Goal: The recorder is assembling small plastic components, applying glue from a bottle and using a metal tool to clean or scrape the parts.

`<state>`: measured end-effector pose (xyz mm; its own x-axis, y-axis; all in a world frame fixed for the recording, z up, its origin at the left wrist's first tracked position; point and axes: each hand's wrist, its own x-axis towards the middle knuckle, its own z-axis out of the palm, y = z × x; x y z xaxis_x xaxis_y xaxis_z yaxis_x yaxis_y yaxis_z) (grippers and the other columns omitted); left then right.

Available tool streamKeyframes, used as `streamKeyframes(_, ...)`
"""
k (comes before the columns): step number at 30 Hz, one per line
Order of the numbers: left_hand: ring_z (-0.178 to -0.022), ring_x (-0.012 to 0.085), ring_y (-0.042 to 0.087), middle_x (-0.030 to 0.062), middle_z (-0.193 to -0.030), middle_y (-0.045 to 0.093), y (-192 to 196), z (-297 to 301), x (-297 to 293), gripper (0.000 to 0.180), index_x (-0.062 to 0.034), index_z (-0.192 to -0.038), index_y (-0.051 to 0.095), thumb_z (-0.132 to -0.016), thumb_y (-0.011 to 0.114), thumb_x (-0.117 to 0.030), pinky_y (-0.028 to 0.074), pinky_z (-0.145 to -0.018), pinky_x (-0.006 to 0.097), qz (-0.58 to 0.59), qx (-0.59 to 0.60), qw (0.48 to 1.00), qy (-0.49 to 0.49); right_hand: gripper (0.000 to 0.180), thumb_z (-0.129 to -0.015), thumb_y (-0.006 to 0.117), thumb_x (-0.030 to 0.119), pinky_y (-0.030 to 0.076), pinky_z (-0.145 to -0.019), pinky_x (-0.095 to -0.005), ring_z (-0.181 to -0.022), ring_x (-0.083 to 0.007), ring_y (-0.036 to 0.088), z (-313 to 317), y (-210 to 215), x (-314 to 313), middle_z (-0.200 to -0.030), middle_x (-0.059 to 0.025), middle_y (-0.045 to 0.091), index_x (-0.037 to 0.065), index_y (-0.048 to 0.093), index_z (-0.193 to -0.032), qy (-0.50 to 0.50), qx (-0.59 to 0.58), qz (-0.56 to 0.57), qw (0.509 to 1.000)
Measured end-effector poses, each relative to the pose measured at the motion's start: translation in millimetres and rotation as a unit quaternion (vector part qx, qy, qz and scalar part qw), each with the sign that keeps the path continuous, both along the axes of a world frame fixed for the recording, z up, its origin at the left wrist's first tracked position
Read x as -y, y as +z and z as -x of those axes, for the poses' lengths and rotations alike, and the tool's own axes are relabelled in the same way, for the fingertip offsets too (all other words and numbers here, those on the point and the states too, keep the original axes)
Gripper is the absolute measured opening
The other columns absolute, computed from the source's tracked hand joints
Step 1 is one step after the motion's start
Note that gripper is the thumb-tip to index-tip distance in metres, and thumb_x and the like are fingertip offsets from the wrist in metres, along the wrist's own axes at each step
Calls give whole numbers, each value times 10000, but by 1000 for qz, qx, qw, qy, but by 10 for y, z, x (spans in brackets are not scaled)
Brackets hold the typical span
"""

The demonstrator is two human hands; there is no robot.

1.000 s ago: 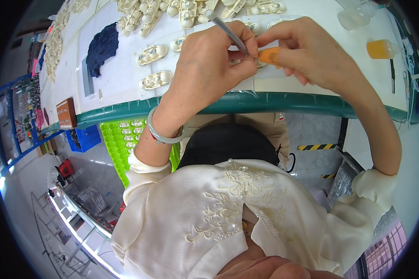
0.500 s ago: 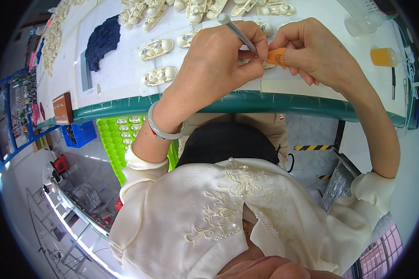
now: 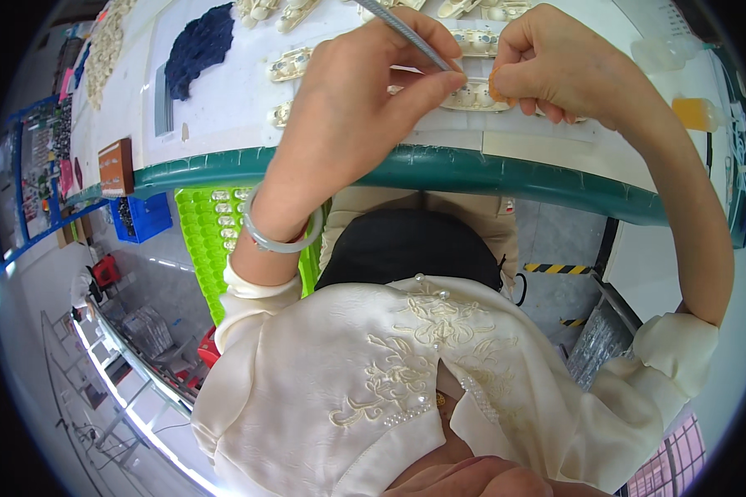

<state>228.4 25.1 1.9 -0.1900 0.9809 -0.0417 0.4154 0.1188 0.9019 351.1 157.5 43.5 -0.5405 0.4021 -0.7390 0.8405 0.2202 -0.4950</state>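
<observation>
My left hand [image 3: 348, 103] is closed around a slim, pen-shaped silver tool [image 3: 406, 35] with a ribbed shaft. Its lower tip points down by my thumb and fingertips. My right hand [image 3: 562, 73] has its fingers curled in, with a bit of wrinkled orange material [image 3: 495, 86] at the thumb and index tips; whether it is wrapped on a finger or pinched, I cannot make out. Between the hands lies an elongated cream plastic part [image 3: 475, 97], its ends partly hidden by my fingers. A similar cream part [image 3: 477, 42] lies just beyond.
More cream parts [image 3: 290, 65] lie on the white table [image 3: 224, 116]. A dark blue cloth [image 3: 197, 51] is at the left, beside a wooden block [image 3: 116, 167]. Bottles with clear and orange contents [image 3: 695, 114] stand right. Green edging [image 3: 448, 166] borders the table; a green tray [image 3: 199, 257] sits below.
Both hands have moved farther up over the table and apart, uncovering the cream part between them. My left hand still holds the tool. The view has shifted slightly.
</observation>
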Motion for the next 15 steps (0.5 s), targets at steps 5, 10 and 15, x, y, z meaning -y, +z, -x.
streamKeyframes(5,-751,110,622,64,-802,637,-108,-77,21,99,25,-857,581,-789,628,-29,518,-661,237,-26,-99,995,10,107,-737,553,89,309,-308,-195,-337,-51,416,-152,-354,-32,-520,-38,518,-15,581,-742,-1,-127,-10,992)
streamKeyframes(10,-713,127,644,73,-753,648,-168,-217,43,117,17,-847,581,-757,631,-40,521,-622,236,-44,-157,985,53,82,-746,545,64,308,-298,-183,-329,-43,423,-249,-355,-18,-535,-39,530,-4,580,-774,-24,-166,14,986)
streamKeyframes(15,-695,128,653,56,-725,646,-165,-250,74,116,6,-832,575,-750,638,-47,504,-593,220,-38,-158,983,83,114,-758,534,32,307,-290,-172,-327,-36,424,-274,-454,-155,-545,-43,535,-29,599,-830,-31,-210,24,977)
